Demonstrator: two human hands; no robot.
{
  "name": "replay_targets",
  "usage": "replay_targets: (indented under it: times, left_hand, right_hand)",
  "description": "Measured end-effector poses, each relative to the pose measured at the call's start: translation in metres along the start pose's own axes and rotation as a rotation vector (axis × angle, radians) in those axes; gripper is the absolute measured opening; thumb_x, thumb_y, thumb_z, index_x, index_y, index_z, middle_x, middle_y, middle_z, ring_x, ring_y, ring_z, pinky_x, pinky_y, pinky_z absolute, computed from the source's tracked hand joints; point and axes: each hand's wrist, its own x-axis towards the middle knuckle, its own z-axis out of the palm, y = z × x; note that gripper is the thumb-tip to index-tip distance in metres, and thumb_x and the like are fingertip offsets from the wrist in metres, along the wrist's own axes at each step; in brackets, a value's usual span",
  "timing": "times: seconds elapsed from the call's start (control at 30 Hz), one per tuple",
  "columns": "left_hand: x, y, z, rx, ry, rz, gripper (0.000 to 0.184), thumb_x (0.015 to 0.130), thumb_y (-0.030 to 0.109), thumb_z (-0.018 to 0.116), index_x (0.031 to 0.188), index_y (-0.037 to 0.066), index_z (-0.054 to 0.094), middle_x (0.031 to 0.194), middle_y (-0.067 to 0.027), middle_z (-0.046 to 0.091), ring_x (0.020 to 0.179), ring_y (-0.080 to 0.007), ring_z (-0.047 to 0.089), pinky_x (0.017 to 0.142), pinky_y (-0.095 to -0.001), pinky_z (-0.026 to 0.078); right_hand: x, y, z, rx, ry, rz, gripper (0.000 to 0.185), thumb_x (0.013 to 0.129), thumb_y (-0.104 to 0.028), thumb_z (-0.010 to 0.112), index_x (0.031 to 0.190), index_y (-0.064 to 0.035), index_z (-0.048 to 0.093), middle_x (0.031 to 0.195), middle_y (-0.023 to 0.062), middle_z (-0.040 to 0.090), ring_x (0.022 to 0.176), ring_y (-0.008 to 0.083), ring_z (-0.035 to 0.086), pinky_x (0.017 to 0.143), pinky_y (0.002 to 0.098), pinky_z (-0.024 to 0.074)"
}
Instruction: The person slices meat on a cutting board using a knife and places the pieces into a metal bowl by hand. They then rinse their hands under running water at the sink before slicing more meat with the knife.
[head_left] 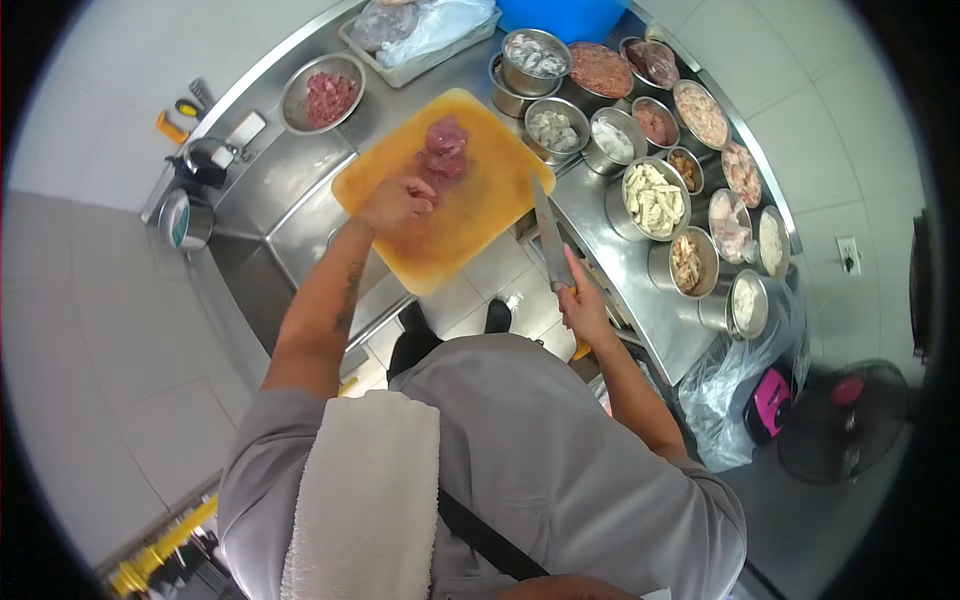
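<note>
On a worn yellow cutting board [490,150] lies a small heap of raw red meat [445,145]. My left hand [398,203] is over the board just below the heap, its fingers curled together; a pinkish bit shows at the fingertips, too small to make out. A knife [548,235] with a long, broad blade is gripped by its handle in my right hand [583,300]. The blade points up and away, beside the board's right edge and clear of the meat.
The board spans a steel sink [245,250]. A bowl of cut meat [328,98] stands at the upper left, near a tray with plastic bags [420,45]. Several steel containers, one with pale strips [655,198], crowd the right counter. A fan [845,420] is at the lower right.
</note>
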Motion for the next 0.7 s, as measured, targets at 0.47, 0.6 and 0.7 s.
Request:
replay_targets:
  times: [0.47, 0.6, 0.7]
  left_hand:
    - [-0.074, -0.027, 0.016, 0.532, 0.383, 0.650, 0.036, 0.084, 0.007, 0.080, 0.120, 0.006, 0.077, 0.107, -0.0116, 0.078, 0.110, -0.0398, 0.073, 0.102, -0.0491, 0.057]
    - [-0.078, -0.033, 0.034, 0.553, 0.363, 0.741, 0.035, 0.086, 0.011, 0.083, 0.121, 0.007, 0.077, 0.120, -0.0117, 0.075, 0.118, -0.0376, 0.070, 0.107, -0.0490, 0.054]
    - [-0.076, -0.038, 0.042, 0.567, 0.430, 0.680, 0.032, 0.088, 0.015, 0.085, 0.118, 0.008, 0.076, 0.126, -0.0118, 0.070, 0.121, -0.0367, 0.067, 0.109, -0.0487, 0.052]
  right_hand:
    - [0.078, -0.046, 0.063, -0.886, -0.272, -0.386, 0.093, 0.104, -0.012, 0.059, 0.181, -0.0340, 0.012, 0.090, 0.0306, 0.075, 0.084, 0.0496, 0.075, 0.084, 0.0614, 0.0581]
    - [0.084, -0.048, 0.081, -0.921, -0.259, -0.402, 0.097, 0.100, -0.009, 0.060, 0.182, -0.0301, 0.012, 0.089, 0.0291, 0.076, 0.083, 0.0481, 0.076, 0.084, 0.0593, 0.0599]
    - [0.089, -0.036, 0.084, -0.983, -0.264, -0.441, 0.099, 0.100, -0.008, 0.061, 0.182, -0.0308, 0.012, 0.088, 0.0279, 0.076, 0.081, 0.0461, 0.077, 0.081, 0.0583, 0.0611]
